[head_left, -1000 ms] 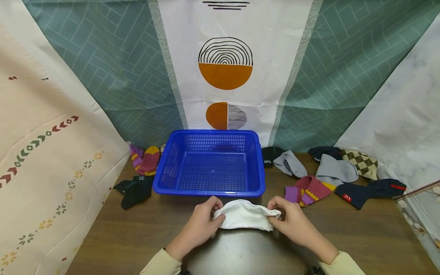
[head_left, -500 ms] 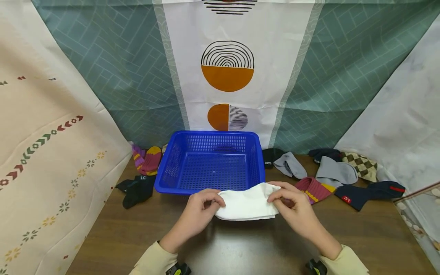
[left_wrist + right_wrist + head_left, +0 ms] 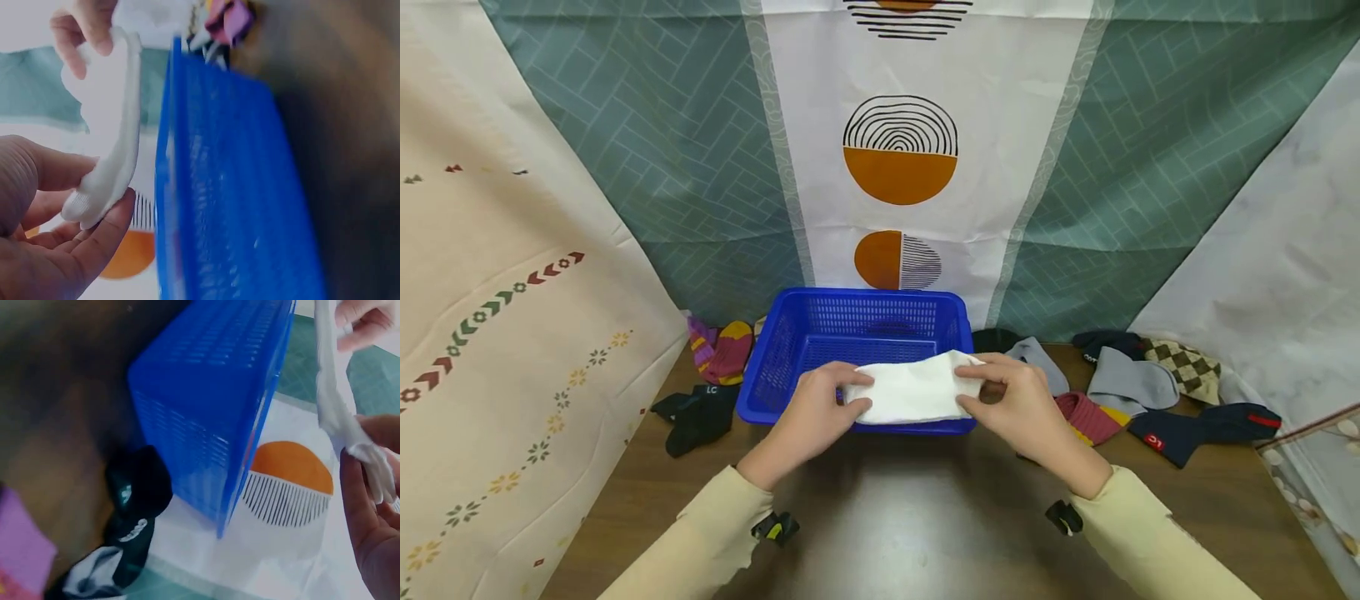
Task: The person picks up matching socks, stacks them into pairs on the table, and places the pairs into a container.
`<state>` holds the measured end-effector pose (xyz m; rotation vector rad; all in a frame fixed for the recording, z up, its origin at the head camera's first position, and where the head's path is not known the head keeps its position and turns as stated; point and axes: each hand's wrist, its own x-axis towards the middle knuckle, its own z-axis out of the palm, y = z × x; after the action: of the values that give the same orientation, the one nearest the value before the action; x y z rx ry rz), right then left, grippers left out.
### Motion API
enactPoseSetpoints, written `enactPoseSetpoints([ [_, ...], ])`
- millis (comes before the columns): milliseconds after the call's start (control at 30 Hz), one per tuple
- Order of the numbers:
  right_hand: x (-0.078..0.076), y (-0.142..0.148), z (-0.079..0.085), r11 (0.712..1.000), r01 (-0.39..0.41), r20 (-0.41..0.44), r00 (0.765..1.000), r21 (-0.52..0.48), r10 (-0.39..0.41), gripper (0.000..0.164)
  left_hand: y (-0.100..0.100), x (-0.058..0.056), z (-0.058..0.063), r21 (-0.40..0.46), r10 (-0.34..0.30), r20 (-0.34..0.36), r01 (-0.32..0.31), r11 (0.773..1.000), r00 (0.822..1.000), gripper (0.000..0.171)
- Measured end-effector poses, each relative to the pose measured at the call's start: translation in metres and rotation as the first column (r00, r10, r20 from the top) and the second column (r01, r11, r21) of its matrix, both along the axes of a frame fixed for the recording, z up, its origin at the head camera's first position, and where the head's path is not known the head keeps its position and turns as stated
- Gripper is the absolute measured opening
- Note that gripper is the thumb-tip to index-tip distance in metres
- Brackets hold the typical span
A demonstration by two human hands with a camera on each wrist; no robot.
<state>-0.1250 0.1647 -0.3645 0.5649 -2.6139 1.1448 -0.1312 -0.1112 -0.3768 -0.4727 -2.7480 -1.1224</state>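
A folded white sock [image 3: 912, 390] is held up level in front of and above the near rim of the blue plastic basket [image 3: 859, 429]. My left hand [image 3: 820, 408] pinches its left end between thumb and fingers, as the left wrist view also shows. At the other end my right hand [image 3: 1011, 400] pinches the white cloth the same way. In the right wrist view the layered end of the sock [image 3: 365, 459] pokes out past the right thumb and fingers. The sock and hands hide part of the basket's inside.
Left of the basket lie a maroon-and-purple striped pair [image 3: 727, 354] and black socks [image 3: 700, 419]. To its right are grey socks [image 3: 1131, 379], a checkered sock [image 3: 1183, 367], navy socks [image 3: 1202, 429] and another striped pair [image 3: 1090, 417]. Patterned curtain [image 3: 902, 167] hangs behind the wooden table [image 3: 895, 517].
Both hands have lifted the white sock from the table in front of the basket and carried it forward over the near rim. The sock now looks flatter and neater.
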Motion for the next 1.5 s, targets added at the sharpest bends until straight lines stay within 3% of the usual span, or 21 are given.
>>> enactPoseSetpoints([
  [167,-0.036,-0.021,0.002,0.998,0.004,0.001,1.000,0.068,-0.004,0.035,-0.013,-0.039,0.014,-0.095,0.020,0.047,-0.016,0.995,0.999,0.023],
  [267,-0.057,-0.033,0.000,0.992,0.019,0.010,1.000,0.122,-0.021,0.033,-0.018,-0.062,0.016,-0.131,0.041,0.095,-0.028,0.991,0.995,0.023],
  [500,-0.102,-0.064,-0.001,0.962,0.031,0.071,0.996,0.273,-0.052,0.038,-0.027,-0.102,0.005,-0.211,0.084,0.153,-0.051,0.976,0.985,0.023],
  [633,-0.120,-0.073,-0.001,0.926,0.007,0.189,0.978,0.377,-0.084,0.033,-0.026,-0.118,-0.002,-0.257,0.072,0.196,-0.019,0.966,0.978,0.024],
  [733,-0.129,-0.079,-0.004,0.891,-0.069,0.283,0.957,0.448,-0.069,0.009,-0.026,-0.126,-0.008,-0.314,0.056,0.248,0.026,0.949,0.967,0.026],
  [767,-0.131,-0.080,-0.006,0.881,-0.097,0.308,0.950,0.462,-0.057,0.010,-0.026,-0.127,-0.010,-0.328,0.049,0.272,0.045,0.944,0.961,0.027],
  [867,-0.138,-0.086,-0.012,0.850,-0.158,0.343,0.939,0.503,-0.029,0.036,-0.027,-0.132,-0.015,-0.368,0.025,0.314,0.097,0.925,0.949,0.028],
  [967,-0.144,-0.090,-0.019,0.822,-0.186,0.357,0.934,0.538,-0.023,0.043,-0.027,-0.135,-0.017,-0.378,0.023,0.348,0.117,0.918,0.937,0.028],
  [1133,-0.151,-0.097,-0.025,0.770,-0.219,0.385,0.922,0.599,-0.037,0.030,-0.027,-0.139,-0.017,-0.398,0.045,0.426,0.143,0.906,0.903,0.024],
  [1267,-0.152,-0.107,-0.024,0.721,-0.251,0.405,0.913,0.645,-0.043,0.014,-0.027,-0.142,-0.012,-0.420,0.048,0.456,0.167,0.892,0.889,0.022],
  [1333,-0.151,-0.111,-0.024,0.700,-0.260,0.411,0.910,0.664,-0.051,0.012,-0.024,-0.145,-0.010,-0.443,0.052,0.471,0.186,0.877,0.880,0.018],
  [1500,-0.148,-0.118,-0.023,0.650,-0.272,0.420,0.904,0.710,-0.080,0.024,-0.016,-0.153,-0.011,-0.529,0.085,0.514,0.238,0.815,0.853,0.010],
])
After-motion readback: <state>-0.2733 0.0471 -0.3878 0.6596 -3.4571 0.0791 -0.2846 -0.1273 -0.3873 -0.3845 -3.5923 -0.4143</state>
